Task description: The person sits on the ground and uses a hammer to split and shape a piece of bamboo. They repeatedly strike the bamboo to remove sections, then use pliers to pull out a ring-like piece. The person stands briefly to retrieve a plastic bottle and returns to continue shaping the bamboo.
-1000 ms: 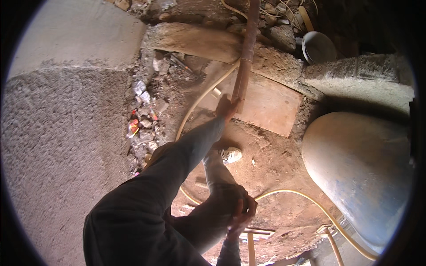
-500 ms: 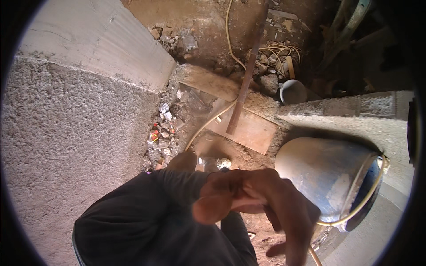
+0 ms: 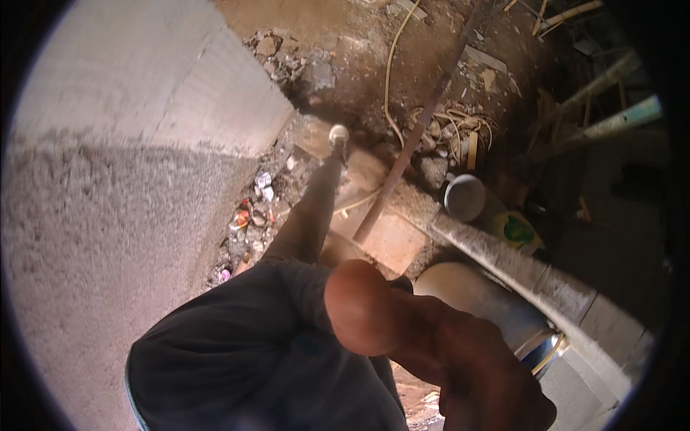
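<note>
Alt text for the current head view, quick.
A blurred bare hand shows close to the camera, lower centre-right. Beyond it, a long brown pole slants over littered ground, with a leg to its left and a pale bucket and barrel to its right.

Left side: grey wall [image 3: 108, 287], coarse texture, with a smoother, paler section [image 3: 151, 72] adjoining it at the far end. Floor [image 3: 352, 43] was bare brown dirt, uneven, stones scattered over it. Rubble and litter [image 3: 248, 215] lined its left edge at the wall foot. Low block wall [image 3: 564, 291] ran diagonally on the right. Light was bright on the left wall; area beyond the low wall sat in deep shadow.
</note>
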A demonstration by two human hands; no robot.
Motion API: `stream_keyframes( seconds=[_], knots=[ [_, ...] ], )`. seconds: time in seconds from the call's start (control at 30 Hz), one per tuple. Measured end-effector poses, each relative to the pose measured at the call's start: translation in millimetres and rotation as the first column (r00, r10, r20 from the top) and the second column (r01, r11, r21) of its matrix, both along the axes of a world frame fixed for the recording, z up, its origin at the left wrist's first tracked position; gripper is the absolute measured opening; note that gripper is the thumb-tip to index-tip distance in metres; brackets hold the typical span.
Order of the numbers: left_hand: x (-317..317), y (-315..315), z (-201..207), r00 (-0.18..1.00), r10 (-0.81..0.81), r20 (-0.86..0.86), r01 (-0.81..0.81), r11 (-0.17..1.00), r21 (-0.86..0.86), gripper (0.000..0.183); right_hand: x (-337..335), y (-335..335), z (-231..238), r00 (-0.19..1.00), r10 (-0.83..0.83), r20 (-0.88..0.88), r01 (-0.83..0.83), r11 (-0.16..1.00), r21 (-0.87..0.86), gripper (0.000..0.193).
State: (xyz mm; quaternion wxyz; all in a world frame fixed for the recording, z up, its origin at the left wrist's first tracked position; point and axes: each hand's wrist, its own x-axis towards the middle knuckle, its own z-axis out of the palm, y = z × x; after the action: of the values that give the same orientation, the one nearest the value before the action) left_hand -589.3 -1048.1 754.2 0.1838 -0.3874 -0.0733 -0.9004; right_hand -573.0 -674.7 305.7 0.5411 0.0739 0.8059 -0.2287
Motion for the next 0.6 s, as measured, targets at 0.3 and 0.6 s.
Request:
stream_keyframes(
  seconds=[0.3,0.6],
  knots=[
    [-106.0,-278.2,-28.8,0.992,0.104,0.076,-0.105,0.994,0.011,0.038,-171.0,-366.8,27.5,0.997,-0.063,0.051,0.074,0.964,-0.254,0.035],
    [-143.6,-394.2,33.0,0.999,0.042,0.006,-0.043,0.990,0.134,0.038,-288.7,-621.0,145.6,0.996,-0.089,0.026,0.085,0.779,-0.621,0.037]
  ],
)
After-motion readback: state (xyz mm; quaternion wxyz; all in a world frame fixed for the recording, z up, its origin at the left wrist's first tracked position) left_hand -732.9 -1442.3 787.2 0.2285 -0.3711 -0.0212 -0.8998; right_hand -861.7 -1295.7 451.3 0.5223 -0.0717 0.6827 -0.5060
